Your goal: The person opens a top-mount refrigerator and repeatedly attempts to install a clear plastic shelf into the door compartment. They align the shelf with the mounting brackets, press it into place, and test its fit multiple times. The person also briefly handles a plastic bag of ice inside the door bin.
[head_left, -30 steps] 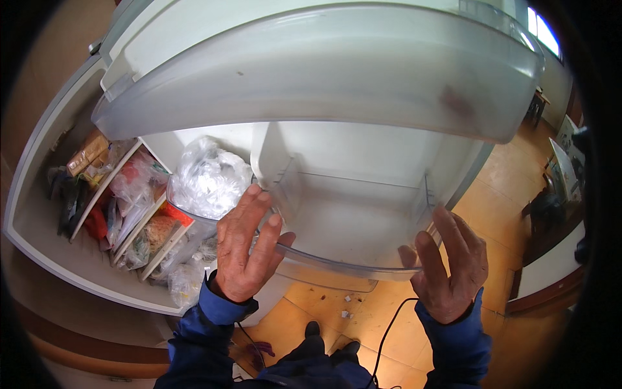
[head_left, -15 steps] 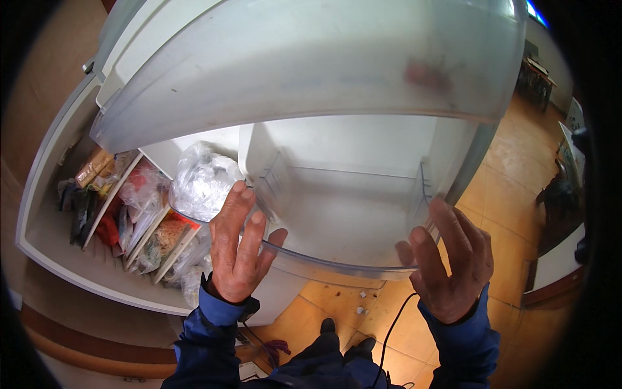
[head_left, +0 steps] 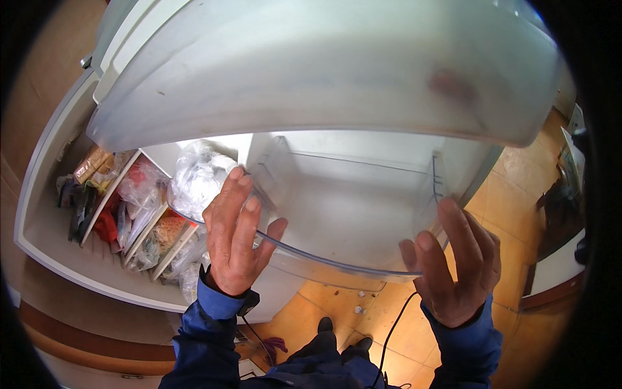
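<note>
Both my hands are at the front of a clear plastic drawer [head_left: 350, 214] of a white fridge. My left hand [head_left: 234, 243] has its thumb against the drawer's rim at the left, fingers pointing up along it. My right hand [head_left: 457, 269] grips the right front corner, the thumb inside and the other fingers outside. Nothing shows inside the drawer. Just beyond my left fingers, a bundle of white plastic bags [head_left: 199, 176] lies behind a clear curved rim. Above hangs a frosted, curved drawer front [head_left: 311, 78], with a blurred red patch showing through it.
On the left, the fridge door [head_left: 45, 240] stands swung out, its racks full of bagged food packets [head_left: 139, 188]. Below lies a tiled floor [head_left: 414, 337] with small scraps. A thin black cable [head_left: 391, 327] hangs by my right sleeve. Dark furniture [head_left: 564, 207] is at the far right.
The clear drawer and frosted front look larger and lie further right in view. The frosted front's lower edge sits lower. My right hand has shifted slightly right with the drawer's corner.
</note>
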A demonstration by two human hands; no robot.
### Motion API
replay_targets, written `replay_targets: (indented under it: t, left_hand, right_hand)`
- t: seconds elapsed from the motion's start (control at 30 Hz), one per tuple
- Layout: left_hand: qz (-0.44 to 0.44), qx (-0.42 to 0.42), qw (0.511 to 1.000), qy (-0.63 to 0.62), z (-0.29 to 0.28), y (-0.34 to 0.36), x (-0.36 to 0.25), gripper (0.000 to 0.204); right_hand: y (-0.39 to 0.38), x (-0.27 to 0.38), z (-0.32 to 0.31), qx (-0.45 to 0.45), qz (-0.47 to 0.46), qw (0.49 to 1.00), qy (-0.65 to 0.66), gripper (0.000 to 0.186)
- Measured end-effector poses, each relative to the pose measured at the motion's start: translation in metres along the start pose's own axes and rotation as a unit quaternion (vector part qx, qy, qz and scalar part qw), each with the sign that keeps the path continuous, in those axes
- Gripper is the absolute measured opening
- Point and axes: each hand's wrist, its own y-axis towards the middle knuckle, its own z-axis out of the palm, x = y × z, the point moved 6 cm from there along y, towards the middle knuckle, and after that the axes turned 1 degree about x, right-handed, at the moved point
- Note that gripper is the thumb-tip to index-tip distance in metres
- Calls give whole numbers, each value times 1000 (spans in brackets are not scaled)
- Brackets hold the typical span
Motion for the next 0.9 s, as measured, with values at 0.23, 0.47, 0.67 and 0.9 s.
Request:
replay_targets:
  t: [0.23,0.47,0.67,0.9]
  left_hand:
    - [5,7,1000,2,0,0,0,97]
    - [2,15,1000,3,1,1,0,101]
    - [8,11,1000,4,2,3,-1,102]
    - [33,-1,999,21,-1,8,-5,75]
  right_hand:
    - [1,-4,1,27,-6,999,-29,47]
    - [-4,-6,5,11,-5,1000,-21,48]
    - [-2,-7,3,31,2,999,-11,41]
    - [-4,-9,3,32,-11,999,-8,43]
